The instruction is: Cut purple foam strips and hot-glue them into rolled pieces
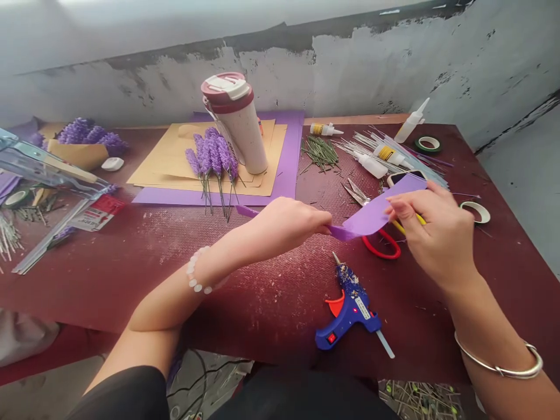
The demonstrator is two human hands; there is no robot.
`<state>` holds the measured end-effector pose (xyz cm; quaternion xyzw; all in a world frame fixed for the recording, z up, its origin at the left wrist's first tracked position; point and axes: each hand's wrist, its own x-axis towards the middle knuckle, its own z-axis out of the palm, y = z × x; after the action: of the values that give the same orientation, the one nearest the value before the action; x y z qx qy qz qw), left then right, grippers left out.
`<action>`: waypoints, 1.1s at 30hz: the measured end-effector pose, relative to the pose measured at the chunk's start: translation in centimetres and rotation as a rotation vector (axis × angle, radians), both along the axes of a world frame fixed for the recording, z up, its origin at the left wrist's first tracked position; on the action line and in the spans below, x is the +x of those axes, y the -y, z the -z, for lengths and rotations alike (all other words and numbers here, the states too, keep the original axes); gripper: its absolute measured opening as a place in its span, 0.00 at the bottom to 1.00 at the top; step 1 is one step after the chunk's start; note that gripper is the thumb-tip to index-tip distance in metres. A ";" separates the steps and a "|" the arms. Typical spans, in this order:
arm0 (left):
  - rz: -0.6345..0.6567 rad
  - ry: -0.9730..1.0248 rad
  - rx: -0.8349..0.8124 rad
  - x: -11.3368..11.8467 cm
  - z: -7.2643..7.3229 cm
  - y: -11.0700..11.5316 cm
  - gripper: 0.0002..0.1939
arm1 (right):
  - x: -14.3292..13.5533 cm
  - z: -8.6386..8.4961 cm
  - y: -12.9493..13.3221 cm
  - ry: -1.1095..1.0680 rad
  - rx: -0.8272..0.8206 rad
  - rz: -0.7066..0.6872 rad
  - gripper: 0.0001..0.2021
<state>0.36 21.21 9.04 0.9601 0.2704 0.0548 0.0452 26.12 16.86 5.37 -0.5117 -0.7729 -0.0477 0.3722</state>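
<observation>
A strip of purple paper (pixel 370 214) stretches between my two hands above the dark red table. My left hand (pixel 286 224) is closed on its folded, narrow part, and a thin purple end sticks out on the left beside the knuckles. My right hand (pixel 431 227) pinches the wide right end between thumb and fingers. Under the strip lie scissors (pixel 381 245) with red and yellow handles, partly covered by the paper and my right hand. A blue hot glue gun (pixel 356 309) lies on the table below the strip, its nozzle pointing up and left.
A tumbler (pixel 245 134) and purple flower stems (pixel 213 154) stand or lie on brown paper sheets (pixel 164 151). Behind are green wire pieces (pixel 321 153), glue bottles (pixel 410 123) and tape rolls (pixel 476 213). Clear plastic packaging (pixel 48 169) is at the left.
</observation>
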 end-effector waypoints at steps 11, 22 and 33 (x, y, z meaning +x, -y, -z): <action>-0.110 -0.028 0.034 0.6 0.2 0.8 0.08 | -2.2 -0.1 0.8 0.080 -0.210 -0.213 0.11; -0.089 0.152 -0.820 -1.7 -0.6 -3.3 0.08 | -1.5 -0.3 0.8 -0.020 -0.391 -0.166 0.11; -0.109 0.170 -0.826 -2.2 -0.9 -3.7 0.09 | -0.1 0.4 0.5 0.068 -0.307 -0.116 0.12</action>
<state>-1.83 24.94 9.95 0.8377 0.3152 0.0232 0.4454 25.98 16.37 4.94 -0.5150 -0.8116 0.0752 0.2655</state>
